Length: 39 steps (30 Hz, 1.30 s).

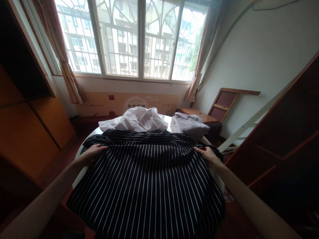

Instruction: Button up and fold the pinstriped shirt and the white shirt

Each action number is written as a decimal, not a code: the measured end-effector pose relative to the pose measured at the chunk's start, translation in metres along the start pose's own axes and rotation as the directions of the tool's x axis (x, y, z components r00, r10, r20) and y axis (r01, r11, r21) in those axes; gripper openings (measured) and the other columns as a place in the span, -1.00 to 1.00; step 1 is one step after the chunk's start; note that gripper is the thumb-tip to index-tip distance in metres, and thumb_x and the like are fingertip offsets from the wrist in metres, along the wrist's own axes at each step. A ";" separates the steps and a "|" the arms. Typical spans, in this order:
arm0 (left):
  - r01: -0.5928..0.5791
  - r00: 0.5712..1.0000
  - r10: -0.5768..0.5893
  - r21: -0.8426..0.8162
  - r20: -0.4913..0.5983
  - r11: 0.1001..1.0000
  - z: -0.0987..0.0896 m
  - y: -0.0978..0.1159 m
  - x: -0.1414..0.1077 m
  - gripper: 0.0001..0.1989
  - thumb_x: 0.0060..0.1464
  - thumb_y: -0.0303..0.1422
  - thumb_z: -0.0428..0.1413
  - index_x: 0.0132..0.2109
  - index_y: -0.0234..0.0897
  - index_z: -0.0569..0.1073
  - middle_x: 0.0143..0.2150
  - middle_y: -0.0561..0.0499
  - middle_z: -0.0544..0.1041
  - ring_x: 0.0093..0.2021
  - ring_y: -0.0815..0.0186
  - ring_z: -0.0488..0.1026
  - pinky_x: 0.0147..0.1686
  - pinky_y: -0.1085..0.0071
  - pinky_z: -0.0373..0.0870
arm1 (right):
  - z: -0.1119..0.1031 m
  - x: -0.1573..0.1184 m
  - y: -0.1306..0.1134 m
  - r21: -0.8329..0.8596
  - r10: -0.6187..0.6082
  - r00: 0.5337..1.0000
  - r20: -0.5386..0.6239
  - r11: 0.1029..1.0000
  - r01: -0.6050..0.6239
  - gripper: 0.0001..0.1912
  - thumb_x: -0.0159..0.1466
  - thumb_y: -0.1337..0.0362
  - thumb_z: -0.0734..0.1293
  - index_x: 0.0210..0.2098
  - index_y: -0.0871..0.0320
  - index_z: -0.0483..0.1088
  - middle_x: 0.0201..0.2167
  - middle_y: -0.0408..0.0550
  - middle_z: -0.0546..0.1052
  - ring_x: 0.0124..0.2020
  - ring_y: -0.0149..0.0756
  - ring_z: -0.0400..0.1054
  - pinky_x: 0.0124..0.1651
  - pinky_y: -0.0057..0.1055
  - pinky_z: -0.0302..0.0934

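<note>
A black shirt with thin white stripes point(149, 179) lies spread over a round white table point(83, 147), its lower part reaching down to the bottom of the view. My left hand point(96, 151) pinches the cloth near the shirt's upper left side. On the upper right side, my right hand point(208, 155) grips the cloth between thumb and fingers. Behind the shirt sits a crumpled white garment point(139, 119). To its right is a stack of folded white clothes point(189, 123).
Beyond the table are a low wooden stand point(199, 114) and a printed box panel point(99, 104) under the window. Orange cabinets point(32, 132) stand at left. A folded wooden chair or frame point(224, 103) and a large dark red panel point(279, 149) are at right.
</note>
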<state>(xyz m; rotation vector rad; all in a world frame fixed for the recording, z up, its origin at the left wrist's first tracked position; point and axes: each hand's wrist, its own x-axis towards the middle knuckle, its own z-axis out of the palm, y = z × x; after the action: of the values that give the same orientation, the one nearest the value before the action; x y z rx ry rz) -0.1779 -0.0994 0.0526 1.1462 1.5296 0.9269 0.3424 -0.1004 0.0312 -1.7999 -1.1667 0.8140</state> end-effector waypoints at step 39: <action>-0.505 0.848 0.183 0.655 0.497 0.562 0.079 0.061 0.061 -0.75 -0.39 -0.21 0.19 -0.49 -0.26 0.46 -0.49 0.03 0.48 -0.43 0.23 0.38 -0.43 0.42 0.22 | 0.101 0.055 -0.076 -0.434 -0.215 0.748 0.628 0.701 0.566 -0.74 -0.03 0.19 0.38 -0.40 0.24 0.46 -0.51 -0.11 0.47 -0.44 -0.35 0.31 -0.40 -0.51 0.13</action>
<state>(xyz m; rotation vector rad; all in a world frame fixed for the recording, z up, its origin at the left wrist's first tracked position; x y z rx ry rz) -0.0930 -0.0228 0.0757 2.1913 1.3989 0.1889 0.2471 -0.0029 0.0486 -1.6961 -2.3438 0.7322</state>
